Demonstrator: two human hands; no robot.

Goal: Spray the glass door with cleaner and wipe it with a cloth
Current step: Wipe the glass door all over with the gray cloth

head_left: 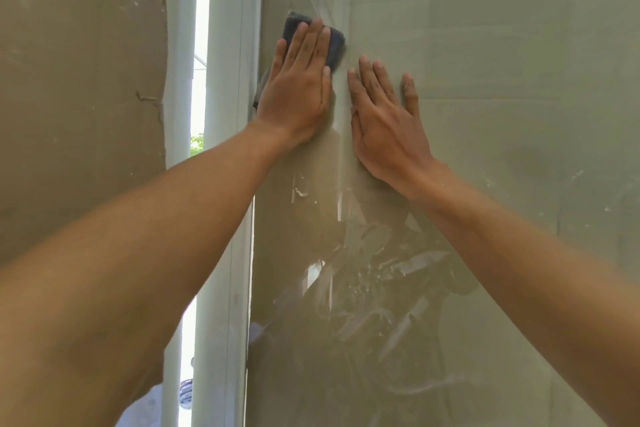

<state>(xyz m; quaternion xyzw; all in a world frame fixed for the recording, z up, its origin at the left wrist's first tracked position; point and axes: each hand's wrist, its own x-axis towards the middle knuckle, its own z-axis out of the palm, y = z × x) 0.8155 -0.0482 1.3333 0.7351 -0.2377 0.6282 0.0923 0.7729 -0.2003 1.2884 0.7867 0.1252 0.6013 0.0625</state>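
Observation:
The glass door (485,62) fills the middle and right of the view, its pane tinted and smeared with white specks and reflections. A dark grey cloth (337,45) lies flat against the glass near the door's left edge. My left hand (298,87) presses on the cloth with straight fingers, covering most of it. Just to the right, my right hand (388,121) rests flat on the bare glass with its fingers spread. No spray bottle is in view.
The door's white frame (228,80) runs vertically left of my left hand. A narrow bright gap (201,45) beside it shows daylight and greenery outside. A beige wall or panel (79,80) with scuffs fills the left side.

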